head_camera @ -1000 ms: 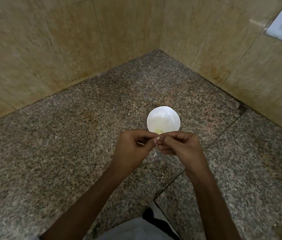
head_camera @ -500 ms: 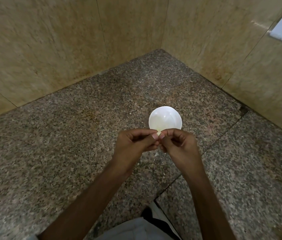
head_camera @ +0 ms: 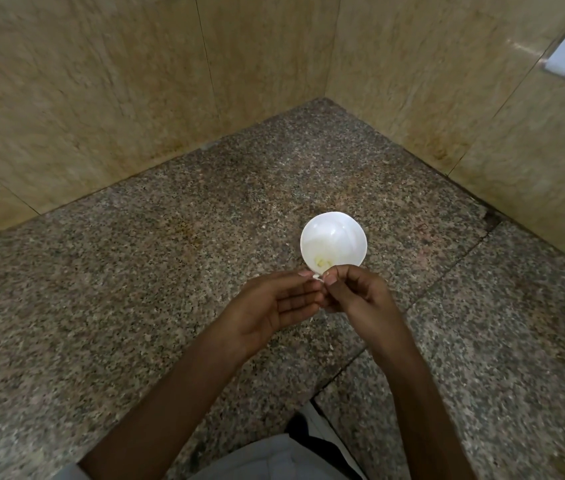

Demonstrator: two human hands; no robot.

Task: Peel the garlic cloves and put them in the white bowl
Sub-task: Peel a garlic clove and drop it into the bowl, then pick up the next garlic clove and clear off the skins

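Just before the white bowl [head_camera: 338, 233] on the stone counter [head_camera: 128, 306], the right hand [head_camera: 355, 294] pinches a small garlic clove [head_camera: 317, 277] between thumb and forefinger, while the left hand [head_camera: 270, 308], fingers loosely straight, touches it with its thumb.

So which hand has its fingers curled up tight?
The right hand: its fingers curl in, pinching a small white piece near the white bowl. The left hand lies palm up, fingers nearly straight.

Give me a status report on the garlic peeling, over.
Right hand pinches a small white garlic piece; left hand touching it, grip unclear. White bowl just beyond, pale bits inside. Nothing in the way.
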